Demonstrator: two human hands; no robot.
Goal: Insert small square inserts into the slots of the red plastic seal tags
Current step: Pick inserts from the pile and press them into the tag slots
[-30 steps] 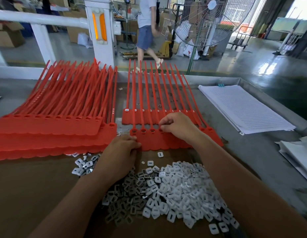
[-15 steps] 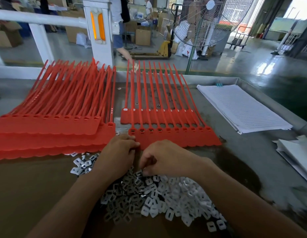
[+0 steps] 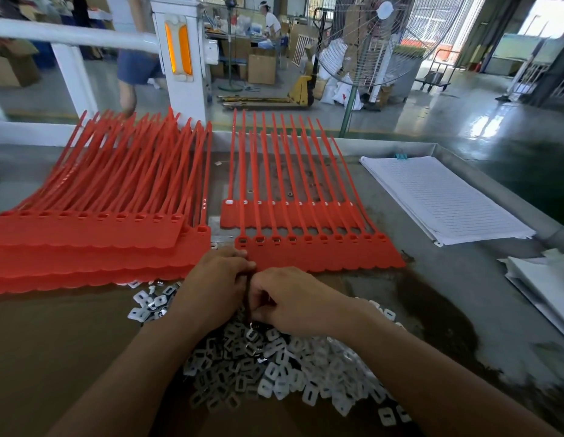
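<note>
The seal tags [image 3: 85, 241] on the left and in the middle are bright red. The little square inserts [image 3: 290, 373] nearby are white and grey, on brown cardboard [image 3: 53, 357]. The paper [image 3: 441, 197] on the right is white with thin lines, and the table [image 3: 447, 279] is grey.

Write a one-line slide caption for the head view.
Left hand and right hand close together over a pile of white inserts, near a strip of red seal tags.

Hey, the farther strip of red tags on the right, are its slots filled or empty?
Filled: a white insert shows in each visible slot along the farther strip; the rightmost slot is hard to tell.
</note>
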